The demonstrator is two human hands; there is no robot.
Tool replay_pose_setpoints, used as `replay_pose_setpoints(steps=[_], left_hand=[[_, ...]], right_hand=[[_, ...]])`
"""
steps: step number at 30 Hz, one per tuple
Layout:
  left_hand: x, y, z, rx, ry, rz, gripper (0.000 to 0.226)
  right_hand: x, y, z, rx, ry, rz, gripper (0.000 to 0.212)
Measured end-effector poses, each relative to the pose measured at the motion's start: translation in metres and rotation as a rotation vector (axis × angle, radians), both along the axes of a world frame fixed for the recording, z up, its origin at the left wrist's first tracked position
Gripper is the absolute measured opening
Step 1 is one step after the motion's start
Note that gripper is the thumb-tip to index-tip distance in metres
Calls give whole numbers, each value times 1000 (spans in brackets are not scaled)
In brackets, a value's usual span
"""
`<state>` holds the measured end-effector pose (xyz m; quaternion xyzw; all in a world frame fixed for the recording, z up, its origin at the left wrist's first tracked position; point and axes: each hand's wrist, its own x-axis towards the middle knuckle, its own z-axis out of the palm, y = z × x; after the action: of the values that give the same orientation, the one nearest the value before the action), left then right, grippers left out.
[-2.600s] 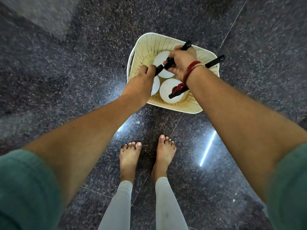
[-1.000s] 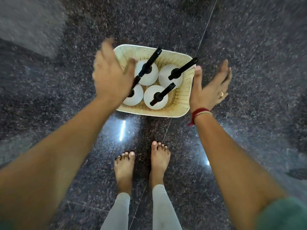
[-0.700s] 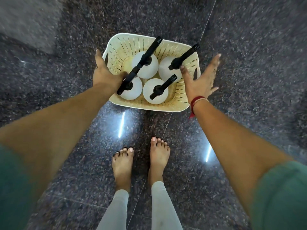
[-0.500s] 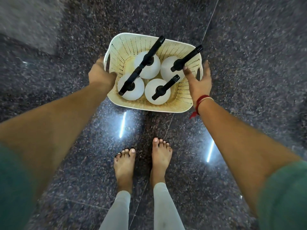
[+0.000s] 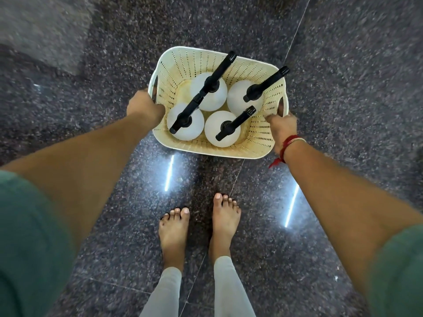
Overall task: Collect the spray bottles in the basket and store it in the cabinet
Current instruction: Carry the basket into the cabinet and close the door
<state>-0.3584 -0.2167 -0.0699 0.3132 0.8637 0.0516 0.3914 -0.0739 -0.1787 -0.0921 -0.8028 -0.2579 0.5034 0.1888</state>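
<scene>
A cream perforated plastic basket [image 5: 258, 146] sits in front of me over the dark floor. Inside it stand several white spray bottles [image 5: 222, 131] with black nozzles, upright and close together. My left hand [image 5: 144, 108] is closed on the basket's left rim beside its handle slot. At the opposite side, my right hand [image 5: 282, 126], with a red thread at the wrist, grips the right rim by the handle slot. I cannot tell whether the basket rests on the floor or hangs just above it.
Dark speckled granite floor [image 5: 343, 88] all around, with thin tile joints and bright light reflections. My bare feet [image 5: 199, 225] stand just behind the basket. A paler grey patch [image 5: 41, 30] lies at the upper left. No cabinet is in view.
My hands left the bottle nozzles, spread open either side of the basket, then closed on its left and right rims. The bottles now all stand in the basket.
</scene>
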Motion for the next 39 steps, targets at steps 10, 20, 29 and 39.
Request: replay_pose_setpoints(steps=[10, 20, 29, 39], left_hand=[[-3, -3, -10, 84, 35, -3, 28], [-3, 2, -10, -7, 48, -15, 35], [13, -4, 11, -47, 60, 6, 24], [39, 35, 126, 7, 45, -65, 16]], right_hand=[[2, -1, 0, 31, -158, 105, 22], [11, 7, -2, -105, -208, 185, 36], [18, 6, 19, -96, -297, 307, 21], [57, 29, 146, -55, -300, 339, 6]])
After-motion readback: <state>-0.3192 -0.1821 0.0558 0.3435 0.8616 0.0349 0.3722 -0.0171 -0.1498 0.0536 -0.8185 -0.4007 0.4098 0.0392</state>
